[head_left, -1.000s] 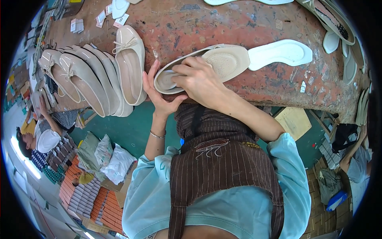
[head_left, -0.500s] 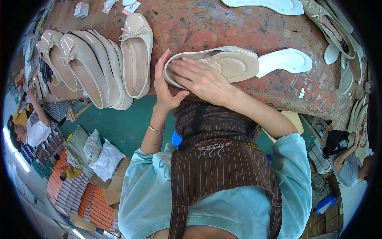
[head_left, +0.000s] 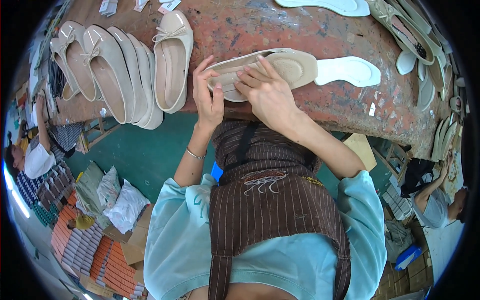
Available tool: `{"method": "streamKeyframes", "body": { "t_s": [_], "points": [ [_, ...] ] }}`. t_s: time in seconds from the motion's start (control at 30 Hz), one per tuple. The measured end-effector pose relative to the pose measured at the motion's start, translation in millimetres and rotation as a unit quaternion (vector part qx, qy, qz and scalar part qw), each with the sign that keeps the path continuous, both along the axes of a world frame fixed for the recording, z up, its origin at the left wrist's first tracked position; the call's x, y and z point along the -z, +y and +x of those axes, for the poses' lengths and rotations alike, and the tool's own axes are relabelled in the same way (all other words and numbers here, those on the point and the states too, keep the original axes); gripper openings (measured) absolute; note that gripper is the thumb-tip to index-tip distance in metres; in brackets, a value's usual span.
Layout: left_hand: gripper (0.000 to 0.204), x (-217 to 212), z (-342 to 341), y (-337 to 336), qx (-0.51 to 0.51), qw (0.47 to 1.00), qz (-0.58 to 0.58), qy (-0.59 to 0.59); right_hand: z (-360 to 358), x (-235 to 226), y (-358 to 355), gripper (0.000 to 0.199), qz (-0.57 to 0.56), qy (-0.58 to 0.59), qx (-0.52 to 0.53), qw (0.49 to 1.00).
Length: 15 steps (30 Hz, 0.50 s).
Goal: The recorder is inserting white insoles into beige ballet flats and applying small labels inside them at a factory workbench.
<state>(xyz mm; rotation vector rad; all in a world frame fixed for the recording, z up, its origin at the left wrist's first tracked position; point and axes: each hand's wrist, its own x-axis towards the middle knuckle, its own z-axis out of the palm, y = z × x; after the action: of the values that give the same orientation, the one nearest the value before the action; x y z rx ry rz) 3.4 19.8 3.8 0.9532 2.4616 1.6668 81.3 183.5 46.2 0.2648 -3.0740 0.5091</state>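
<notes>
A beige flat shoe lies sideways on the worn table in front of me. Inside it is a tan insole with an oval imprint near its right end. My left hand cups the shoe's left end, thumb on the near side and fingers on the far side. Across the middle, my right hand rests on the insole with its fingers apart, the index finger reaching to the far rim. A white sole-shaped piece touches the shoe's right end, partly hidden under it.
A single beige bow flat stands to the left, beside a leaning row of similar shoes. More shoes crowd the right end of the table. Another white sole piece lies at the far edge. Co-workers sit at both sides.
My right hand has drawn back from inside the shoe's left end toward its middle, and its fingers have spread. My left hand stays at the left end. The view has shifted slightly.
</notes>
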Motion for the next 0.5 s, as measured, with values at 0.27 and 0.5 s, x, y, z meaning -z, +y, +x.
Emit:
{"method": "streamKeyframes", "body": {
  "t_s": [0.27,0.5],
  "points": [
    [0.079,-15.7,78.2,39.3,-0.021,0.993,-0.118,-0.003,-37.7,-26.4,63.6,0.037,-0.017,0.232,0.351,0.907],
    [0.105,6.2,83.6,48.0,-0.002,0.995,-0.095,0.022,26.7,-43.0,28.7,0.029,-0.236,0.036,0.165,0.957]
  ]
}}
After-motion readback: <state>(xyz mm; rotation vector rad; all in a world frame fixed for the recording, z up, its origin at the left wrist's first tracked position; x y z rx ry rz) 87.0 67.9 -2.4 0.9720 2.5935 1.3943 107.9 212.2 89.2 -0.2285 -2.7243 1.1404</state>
